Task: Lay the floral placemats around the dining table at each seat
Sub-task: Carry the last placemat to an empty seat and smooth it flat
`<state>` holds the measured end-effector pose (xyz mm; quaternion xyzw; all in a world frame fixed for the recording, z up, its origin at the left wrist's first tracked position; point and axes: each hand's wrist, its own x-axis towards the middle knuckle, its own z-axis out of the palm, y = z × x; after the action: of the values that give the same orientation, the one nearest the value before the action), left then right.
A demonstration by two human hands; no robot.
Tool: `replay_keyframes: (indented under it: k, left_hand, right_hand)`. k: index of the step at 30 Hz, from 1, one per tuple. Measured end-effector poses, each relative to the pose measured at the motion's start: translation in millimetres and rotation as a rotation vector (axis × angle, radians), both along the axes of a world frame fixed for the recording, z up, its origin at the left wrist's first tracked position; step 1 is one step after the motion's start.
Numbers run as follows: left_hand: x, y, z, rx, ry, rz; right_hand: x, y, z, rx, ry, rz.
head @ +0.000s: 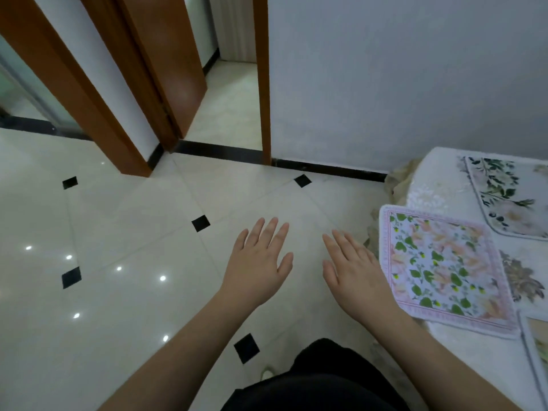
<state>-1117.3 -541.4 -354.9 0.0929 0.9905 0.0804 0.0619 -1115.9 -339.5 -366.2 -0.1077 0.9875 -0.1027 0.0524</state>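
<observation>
A dining table (430, 185) with a pale cloth fills the right edge of the head view. A pink-bordered floral placemat (441, 268) lies at its near-left edge. Farther back lies a grey-edged placemat (510, 200) with dark green leaves. A third placemat (536, 348) shows partly at the lower right. My left hand (258, 262) hovers over the floor with fingers straight, holding nothing. My right hand (353, 268) is also flat and empty, just left of the pink placemat and apart from it.
Glossy white floor tiles (118, 232) with small black diamonds spread to the left. An open doorway with brown wooden frames (262, 78) stands ahead. A white wall (400, 69) runs behind the table. My dark clothing shows at the bottom.
</observation>
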Motion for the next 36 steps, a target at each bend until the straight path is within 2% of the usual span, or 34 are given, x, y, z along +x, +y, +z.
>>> replay_keyframes:
  k: [6,13,16,25,36]
  left_hand:
    - [-84.3,41.1,-4.1,-0.029,0.029,-0.168]
    - [-165.3,113.5,1.8,-0.074,-0.013,-0.398]
    - [-196.3,147.4,-1.1,-0.089,0.043,-0.48]
    - [-253.0,248.3,-5.7,0.07,0.064,-0.807]
    - [-287.1,361.3,-41.8,0.048,-0.075,-1.367]
  right_hand:
    - [-56.1,28.7,-9.8,-0.041,0.046,-0.165]
    - [-111.8,101.5,-3.0,-0.053,0.078,-0.409]
    - [-123.4,128.8,-4.9,-0.048,0.055,-0.474]
    - [-109.7,190.0,-13.2,-0.083,0.006,-0.794]
    - [-93.5,211.0,-30.9,-0.007,-0.056,-1.288]
